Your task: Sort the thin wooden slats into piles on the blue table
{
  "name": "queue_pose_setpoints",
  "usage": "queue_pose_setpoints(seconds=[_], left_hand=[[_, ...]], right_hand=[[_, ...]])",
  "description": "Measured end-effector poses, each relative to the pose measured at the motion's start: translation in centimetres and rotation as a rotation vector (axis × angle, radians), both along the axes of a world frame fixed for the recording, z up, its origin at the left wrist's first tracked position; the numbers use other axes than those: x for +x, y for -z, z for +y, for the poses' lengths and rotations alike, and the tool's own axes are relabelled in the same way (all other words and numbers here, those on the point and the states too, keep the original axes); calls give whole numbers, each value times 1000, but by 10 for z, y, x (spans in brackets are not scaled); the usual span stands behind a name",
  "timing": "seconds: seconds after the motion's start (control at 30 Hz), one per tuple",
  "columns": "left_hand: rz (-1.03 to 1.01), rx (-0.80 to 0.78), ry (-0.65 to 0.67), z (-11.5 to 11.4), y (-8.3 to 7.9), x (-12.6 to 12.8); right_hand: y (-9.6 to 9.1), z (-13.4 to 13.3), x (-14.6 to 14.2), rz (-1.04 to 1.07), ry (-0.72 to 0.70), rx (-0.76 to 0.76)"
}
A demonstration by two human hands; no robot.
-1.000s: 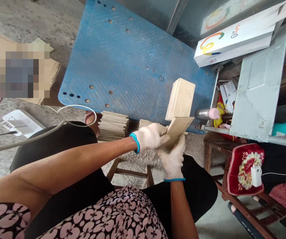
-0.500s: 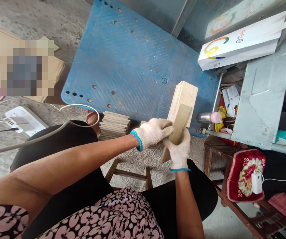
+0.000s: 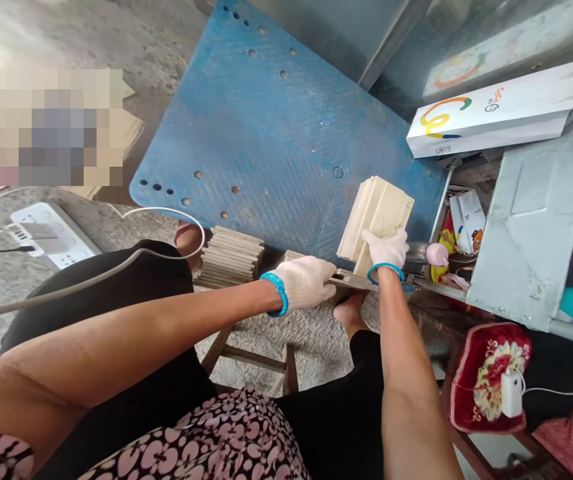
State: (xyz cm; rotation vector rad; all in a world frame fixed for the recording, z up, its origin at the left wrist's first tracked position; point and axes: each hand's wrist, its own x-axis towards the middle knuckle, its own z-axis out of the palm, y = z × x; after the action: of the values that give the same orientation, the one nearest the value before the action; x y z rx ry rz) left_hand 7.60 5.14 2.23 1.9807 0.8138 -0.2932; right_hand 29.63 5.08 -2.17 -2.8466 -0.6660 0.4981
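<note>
My right hand (image 3: 387,250), in a white knitted glove with a blue cuff, is closed on a narrow wooden board (image 3: 363,261) at the near side of a stack of thin boards (image 3: 384,203). That stack lies on the blue plastic platform (image 3: 276,147). Lower and to the left, my gloved left hand (image 3: 309,283) has its fingers curled at the end of another thin board (image 3: 359,280), seen nearly edge-on. Part of its grip is hidden. More boards (image 3: 294,255) show just behind the left hand.
A row of thin boards (image 3: 231,253) stands left of my hands. A white cable loops past a power strip (image 3: 51,237). On the right are a metal frame (image 3: 531,220), a white paper bag (image 3: 491,110), a pink-capped bottle (image 3: 436,255) and a red cushion (image 3: 491,377).
My hands have moved apart. The right moved up and right with the narrow board to the stack; the left dropped slightly toward the lower boards. The view has shifted a little.
</note>
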Motion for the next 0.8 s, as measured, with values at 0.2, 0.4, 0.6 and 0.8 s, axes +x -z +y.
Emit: queue_pose_setpoints(seconds=[0.2, 0.4, 0.6, 0.8], left_hand=[[28, 29, 32, -7, 6, -12], [71, -3, 24, -6, 11, -19], [76, 23, 21, -7, 8, -18], [89, 53, 45, -8, 7, -18]], right_hand=[[20, 14, 6, -42, -16, -54], [29, 23, 11, -51, -19, -81], [37, 25, 15, -34, -24, -28], [39, 19, 12, -53, -99, 48]])
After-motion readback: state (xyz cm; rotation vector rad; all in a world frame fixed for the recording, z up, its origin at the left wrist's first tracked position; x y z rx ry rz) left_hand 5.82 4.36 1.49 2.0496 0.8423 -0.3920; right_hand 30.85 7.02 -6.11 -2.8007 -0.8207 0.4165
